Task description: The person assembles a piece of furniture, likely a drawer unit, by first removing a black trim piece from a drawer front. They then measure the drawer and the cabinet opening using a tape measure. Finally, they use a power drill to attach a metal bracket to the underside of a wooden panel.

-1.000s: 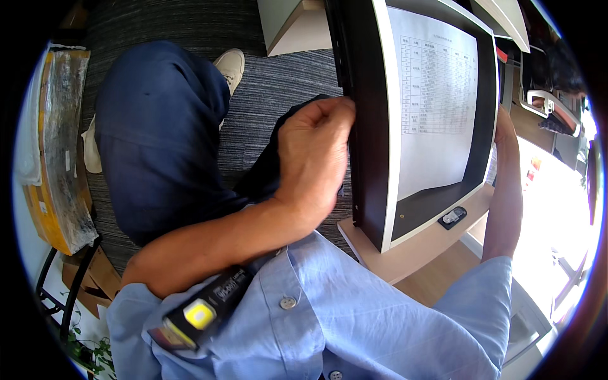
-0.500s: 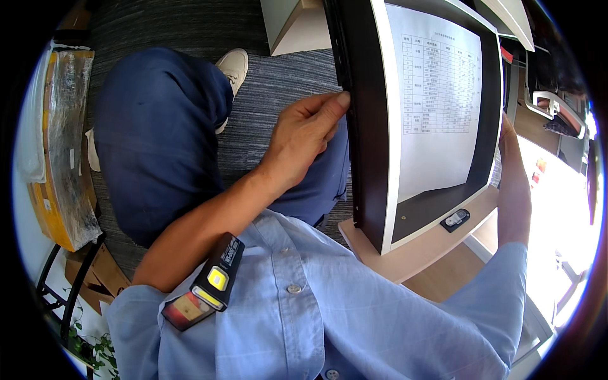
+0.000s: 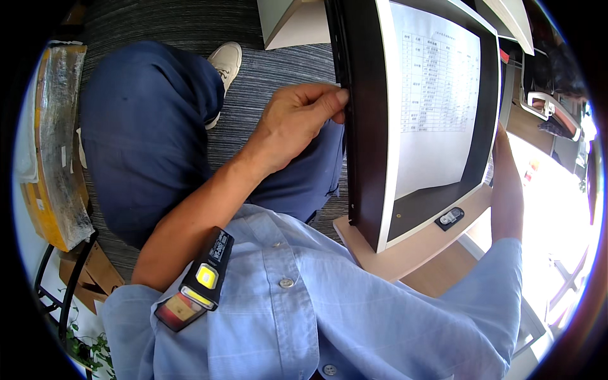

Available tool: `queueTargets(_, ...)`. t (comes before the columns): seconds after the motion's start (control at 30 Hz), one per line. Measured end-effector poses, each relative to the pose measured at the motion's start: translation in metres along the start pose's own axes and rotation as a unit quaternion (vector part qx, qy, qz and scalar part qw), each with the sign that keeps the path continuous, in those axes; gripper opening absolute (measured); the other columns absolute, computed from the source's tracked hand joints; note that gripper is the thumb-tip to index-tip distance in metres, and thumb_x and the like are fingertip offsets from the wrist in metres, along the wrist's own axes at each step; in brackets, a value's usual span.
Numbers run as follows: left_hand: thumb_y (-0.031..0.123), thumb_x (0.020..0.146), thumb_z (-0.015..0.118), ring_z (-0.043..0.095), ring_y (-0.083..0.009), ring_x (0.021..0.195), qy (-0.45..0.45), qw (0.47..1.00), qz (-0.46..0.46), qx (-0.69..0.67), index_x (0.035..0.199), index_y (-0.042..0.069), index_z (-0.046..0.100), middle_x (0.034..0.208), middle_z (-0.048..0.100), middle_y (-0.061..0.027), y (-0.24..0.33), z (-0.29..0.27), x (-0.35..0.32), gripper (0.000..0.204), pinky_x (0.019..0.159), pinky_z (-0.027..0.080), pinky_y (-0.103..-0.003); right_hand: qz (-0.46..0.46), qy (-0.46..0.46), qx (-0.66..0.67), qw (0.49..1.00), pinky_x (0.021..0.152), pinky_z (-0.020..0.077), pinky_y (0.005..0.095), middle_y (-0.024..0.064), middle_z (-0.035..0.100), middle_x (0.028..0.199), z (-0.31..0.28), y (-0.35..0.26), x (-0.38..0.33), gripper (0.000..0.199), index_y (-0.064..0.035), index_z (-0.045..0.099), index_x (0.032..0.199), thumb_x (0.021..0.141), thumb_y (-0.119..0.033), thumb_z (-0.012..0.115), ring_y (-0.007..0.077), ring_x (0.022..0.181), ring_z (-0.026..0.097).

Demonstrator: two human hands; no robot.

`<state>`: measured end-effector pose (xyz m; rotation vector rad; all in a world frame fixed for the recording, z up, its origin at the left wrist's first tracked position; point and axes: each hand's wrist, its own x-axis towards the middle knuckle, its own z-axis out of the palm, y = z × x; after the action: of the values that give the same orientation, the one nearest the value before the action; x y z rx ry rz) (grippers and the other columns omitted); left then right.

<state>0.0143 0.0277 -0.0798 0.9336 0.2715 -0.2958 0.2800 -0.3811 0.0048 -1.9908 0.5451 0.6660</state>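
Note:
A drawer [image 3: 369, 145] with dark brown sides and pale rims stands on my right, its light wood front [image 3: 373, 256] toward me. On its left side runs a black metal slide rail [image 3: 340, 57]. My left hand [image 3: 288, 126] is closed, thumb and forefinger pressed together at the rail's edge. My right hand [image 3: 500, 136] is at the drawer's far right side; its fingers are hidden behind that side. Inside the drawer lies a white sheet with a printed table [image 3: 430, 152]. A small black and silver fitting [image 3: 449, 218] sits on the front panel.
A pale cabinet piece [image 3: 291, 25] stands on the grey carpet [image 3: 266, 63] ahead. At left are a plastic-wrapped package [image 3: 60, 145], a cardboard box [image 3: 95, 272] and a plant [image 3: 88, 345]. A black lamp [image 3: 206, 272] is clipped to my shirt. Bright office furniture fills the right.
My left wrist has moved slightly left and up, while the thumb stays at the rail. The drawer and sheet look nearly unmoved; the view has shifted a little.

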Motion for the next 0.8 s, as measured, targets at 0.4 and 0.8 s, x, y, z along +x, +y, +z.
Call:
queueTargets(0.4,0.021,0.095,0.053,0.060,-0.0156,0.063,0.042,0.972,0.124,0.197,0.093,-0.004,0.069,0.070,0.066,-0.0108,0.004,0.007,-0.003,0.030,0.060,0.046,-0.029,0.009,-0.004,-0.006,1.000,0.060,0.0599,0.0281,0.0168,0.070,0.095,-0.004,0.006,0.001,0.048,0.0103,0.063,0.115,0.091,-0.031,0.064,0.0191,0.071,0.070)
queueTargets(0.8,0.017,0.097,0.054,0.050,-0.0076,0.059,0.076,0.977,0.032,0.195,0.097,-0.002,0.067,0.068,0.060,-0.0025,0.009,0.013,-0.006,0.024,0.054,0.039,-0.026,0.014,-0.028,0.014,0.999,0.061,0.0600,0.0283,0.0170,0.070,0.096,-0.020,0.015,-0.011,0.049,0.0102,0.063,0.115,0.091,-0.032,0.065,0.0194,0.071,0.070)
